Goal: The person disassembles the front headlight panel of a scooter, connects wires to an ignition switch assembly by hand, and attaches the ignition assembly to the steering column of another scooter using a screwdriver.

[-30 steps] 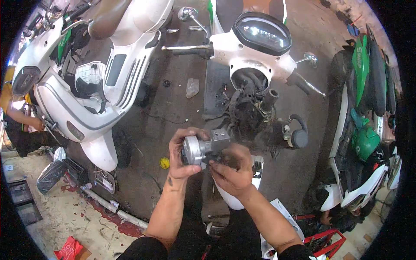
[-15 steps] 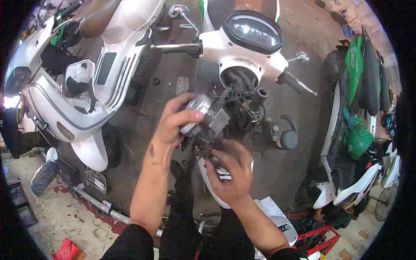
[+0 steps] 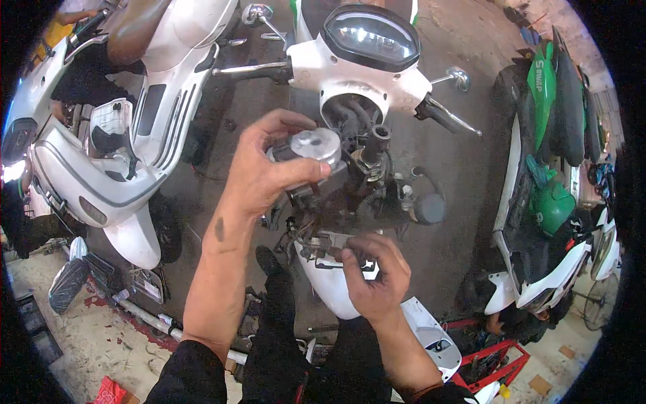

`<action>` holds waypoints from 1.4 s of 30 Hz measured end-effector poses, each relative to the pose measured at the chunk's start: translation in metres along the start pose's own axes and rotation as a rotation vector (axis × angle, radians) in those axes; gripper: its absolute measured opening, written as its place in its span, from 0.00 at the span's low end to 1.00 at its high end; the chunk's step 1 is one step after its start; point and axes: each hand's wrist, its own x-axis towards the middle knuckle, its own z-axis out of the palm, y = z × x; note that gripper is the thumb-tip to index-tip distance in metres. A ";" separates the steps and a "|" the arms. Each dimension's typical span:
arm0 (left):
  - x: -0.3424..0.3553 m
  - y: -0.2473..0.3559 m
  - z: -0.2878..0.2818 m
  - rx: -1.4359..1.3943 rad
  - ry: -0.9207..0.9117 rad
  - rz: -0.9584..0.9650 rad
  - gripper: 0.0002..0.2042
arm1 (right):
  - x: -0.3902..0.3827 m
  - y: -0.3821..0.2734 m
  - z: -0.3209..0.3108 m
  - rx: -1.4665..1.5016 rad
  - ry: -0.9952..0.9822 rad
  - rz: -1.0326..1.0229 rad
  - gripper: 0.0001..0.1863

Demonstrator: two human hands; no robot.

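My left hand (image 3: 266,165) is wrapped round a silver metal part with a round, disc-like top (image 3: 316,143), its thumb across the near side. That part is held in front of the steering stem (image 3: 378,141) of a white scooter with its front cover off. Lower and to the right, my right hand (image 3: 378,279) is closed, thumb against fingers, beside a small dark piece. Whether the fingers grip that piece is hard to see. Beneath the right hand lies the scooter's white front fender (image 3: 323,283). Dark cables and brackets hang between the two hands.
The scooter's handlebar (image 3: 356,77) and display stand just beyond my hands. A dark round part with a hose (image 3: 429,207) sticks out to the right. Another white scooter (image 3: 94,168) stands at left, a green-and-white one (image 3: 542,256) at right. A red metal frame (image 3: 498,363) lies lower right.
My left hand has turned the silver part so its round top faces up. My right hand has drawn away from it, down and to the right. The whole view has shifted slightly.
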 end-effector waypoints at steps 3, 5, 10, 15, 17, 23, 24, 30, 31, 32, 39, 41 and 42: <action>0.003 0.002 -0.001 -0.098 0.054 -0.042 0.25 | -0.003 0.002 -0.004 0.003 -0.007 0.016 0.09; 0.002 0.007 0.002 -0.226 0.065 -0.153 0.25 | -0.004 0.004 -0.005 -0.011 -0.004 0.034 0.09; 0.000 0.010 0.010 -0.172 0.019 -0.082 0.26 | -0.008 0.003 -0.007 0.026 -0.029 0.047 0.07; 0.003 0.008 0.009 -0.176 0.048 -0.105 0.26 | -0.005 -0.001 -0.007 0.043 -0.020 0.050 0.07; 0.004 0.000 0.008 -0.315 0.088 -0.127 0.26 | -0.003 -0.001 -0.008 0.048 -0.020 0.039 0.07; -0.001 0.012 0.017 -0.377 0.113 -0.127 0.23 | -0.005 -0.003 -0.008 0.061 -0.029 0.065 0.07; -0.001 0.010 0.018 -0.377 0.114 -0.125 0.23 | -0.004 -0.003 -0.008 0.045 -0.024 0.067 0.07; 0.004 -0.012 0.006 -0.769 0.064 -0.351 0.14 | 0.012 -0.017 -0.004 -0.030 0.022 -0.046 0.15; 0.002 -0.012 0.008 -0.816 0.069 -0.390 0.10 | 0.017 -0.017 -0.004 -0.063 0.039 -0.094 0.20; 0.002 -0.013 0.011 -0.820 0.069 -0.388 0.10 | 0.024 -0.022 -0.002 -0.066 0.037 -0.097 0.20; 0.001 -0.011 0.015 -0.585 0.161 -0.171 0.14 | 0.054 -0.016 0.023 -0.235 -0.031 -0.003 0.31; 0.004 -0.009 0.018 -0.268 0.146 0.020 0.18 | 0.054 -0.017 0.028 -0.265 -0.026 -0.016 0.32; 0.004 -0.008 0.018 -0.268 0.150 0.022 0.18 | 0.054 -0.018 0.031 -0.284 -0.016 -0.029 0.33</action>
